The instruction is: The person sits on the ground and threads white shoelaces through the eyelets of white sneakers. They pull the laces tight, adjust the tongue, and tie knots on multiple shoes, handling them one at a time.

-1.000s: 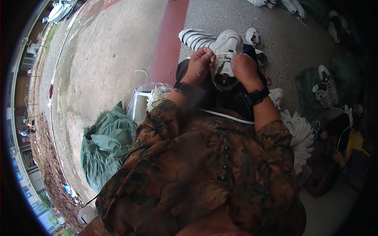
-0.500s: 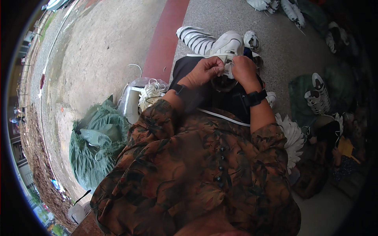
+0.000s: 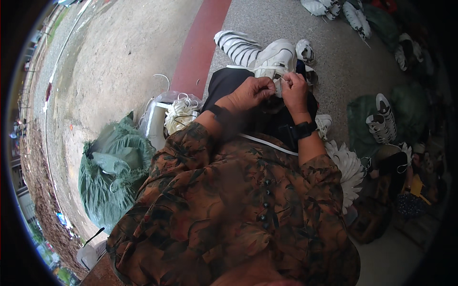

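Note:
A white sneaker [image 3: 276, 53] lies across my lap with its toe pointing away and its dark opening toward me. My left hand [image 3: 255, 92] is closed in a pinch at the left edge of the sneaker's opening, by the tongue. On the other side, my right hand [image 3: 295, 90] pinches a thin white strand that looks like a shoelace, close above the tongue. A loose end of white shoelace [image 3: 240, 66] trails left from the sneaker over my dark trouser leg. My fingers hide the eyelets nearest me.
Stacked white shoe pieces [image 3: 238, 47] lie beyond my lap, and another fanned stack [image 3: 347, 174] at my right. Left are a bundle of white laces [image 3: 181, 114] and a green sack [image 3: 114, 171]. Laced sneakers [image 3: 383, 121] rest on green cloth at right, near another person's dark sleeve [image 3: 392, 164].
My right hand has moved slightly down and its fingers have turned upward, showing the pinch. My left hand has dropped a little toward me. The view has shifted slightly.

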Demonstrator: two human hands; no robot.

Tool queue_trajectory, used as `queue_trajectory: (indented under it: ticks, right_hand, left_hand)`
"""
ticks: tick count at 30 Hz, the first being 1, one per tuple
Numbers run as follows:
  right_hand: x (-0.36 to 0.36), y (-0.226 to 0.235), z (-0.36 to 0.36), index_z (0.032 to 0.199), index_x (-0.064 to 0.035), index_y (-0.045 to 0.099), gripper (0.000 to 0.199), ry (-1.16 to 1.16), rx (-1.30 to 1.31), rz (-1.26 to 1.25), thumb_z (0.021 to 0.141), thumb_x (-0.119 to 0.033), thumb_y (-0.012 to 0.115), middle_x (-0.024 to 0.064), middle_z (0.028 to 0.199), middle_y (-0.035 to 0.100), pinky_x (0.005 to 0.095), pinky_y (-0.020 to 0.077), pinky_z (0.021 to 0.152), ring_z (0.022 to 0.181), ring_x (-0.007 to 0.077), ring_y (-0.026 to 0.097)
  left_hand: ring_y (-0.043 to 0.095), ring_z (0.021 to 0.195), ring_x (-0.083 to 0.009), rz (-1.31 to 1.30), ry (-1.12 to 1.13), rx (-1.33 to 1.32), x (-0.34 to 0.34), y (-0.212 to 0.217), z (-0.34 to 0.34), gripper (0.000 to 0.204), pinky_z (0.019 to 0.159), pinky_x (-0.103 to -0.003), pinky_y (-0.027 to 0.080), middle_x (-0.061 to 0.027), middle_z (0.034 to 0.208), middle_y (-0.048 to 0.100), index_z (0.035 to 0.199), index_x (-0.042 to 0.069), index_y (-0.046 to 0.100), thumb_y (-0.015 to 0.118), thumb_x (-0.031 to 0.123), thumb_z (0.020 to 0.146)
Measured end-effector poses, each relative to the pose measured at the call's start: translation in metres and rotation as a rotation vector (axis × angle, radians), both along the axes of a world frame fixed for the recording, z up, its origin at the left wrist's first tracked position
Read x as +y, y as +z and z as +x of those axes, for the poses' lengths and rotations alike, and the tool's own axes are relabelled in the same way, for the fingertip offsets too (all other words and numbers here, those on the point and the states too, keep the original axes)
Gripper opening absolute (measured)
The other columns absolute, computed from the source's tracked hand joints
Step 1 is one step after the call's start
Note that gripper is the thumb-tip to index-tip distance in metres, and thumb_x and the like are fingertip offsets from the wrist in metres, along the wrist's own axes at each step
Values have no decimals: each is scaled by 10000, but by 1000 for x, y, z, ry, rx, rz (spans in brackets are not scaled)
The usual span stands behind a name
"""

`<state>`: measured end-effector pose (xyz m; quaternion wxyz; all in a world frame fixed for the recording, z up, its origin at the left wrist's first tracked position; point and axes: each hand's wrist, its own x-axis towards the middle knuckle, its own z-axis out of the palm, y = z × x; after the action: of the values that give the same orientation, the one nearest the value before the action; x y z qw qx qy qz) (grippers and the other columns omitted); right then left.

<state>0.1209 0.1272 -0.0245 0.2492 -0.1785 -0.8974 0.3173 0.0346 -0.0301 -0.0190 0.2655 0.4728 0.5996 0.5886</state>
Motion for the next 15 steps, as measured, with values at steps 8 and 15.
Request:
queue_trajectory:
  ticks: [8, 15]
  right_hand:
    - [1, -10, -1, 743, -27, 598, 79, -18, 67, -7, 685, 20, 571, 154, 704, 543, 389, 438, 614, 696, 321, 546]
    - [0, -12, -2, 739, -31, 614, 72, -29, 76, 6, 681, 9, 597, 145, 708, 548, 378, 440, 626, 701, 307, 545]
  left_hand:
    - [521, 670, -99, -9, -2, -37, -1, 2, 0, 51, 649, -256, 452, -31, 707, 553, 836, 25, 547, 564, 71, 850]
    - [528, 682, -110, -24, 1, -84, -1, 2, 1, 58, 662, -259, 452, -39, 719, 567, 842, 25, 561, 571, 82, 840]
